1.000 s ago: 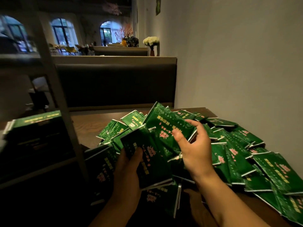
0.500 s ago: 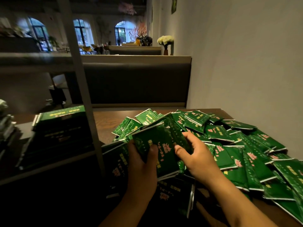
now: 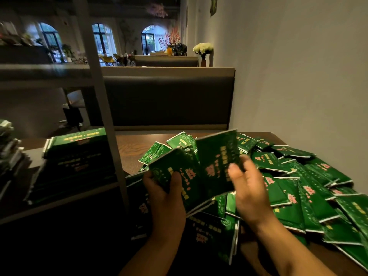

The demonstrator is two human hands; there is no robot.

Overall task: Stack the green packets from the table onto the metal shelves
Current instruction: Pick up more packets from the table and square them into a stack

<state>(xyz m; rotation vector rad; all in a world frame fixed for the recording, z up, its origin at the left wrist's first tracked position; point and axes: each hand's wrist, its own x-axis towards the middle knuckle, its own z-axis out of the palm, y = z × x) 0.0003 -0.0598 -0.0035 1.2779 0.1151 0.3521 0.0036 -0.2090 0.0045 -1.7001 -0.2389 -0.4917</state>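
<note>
Left hand (image 3: 166, 198) grips a small stack of green packets (image 3: 180, 176), right hand (image 3: 250, 193) pinches another packet (image 3: 217, 158) w/ fingers; square edges before shelving.

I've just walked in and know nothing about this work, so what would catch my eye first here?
Probably the big heap of green packets sprawled over the wooden table against the wall. In front of it, the left hand grips a small bundle while the right hand holds another packet up beside it. To the left, a neat stack sits on the metal shelf.
</note>
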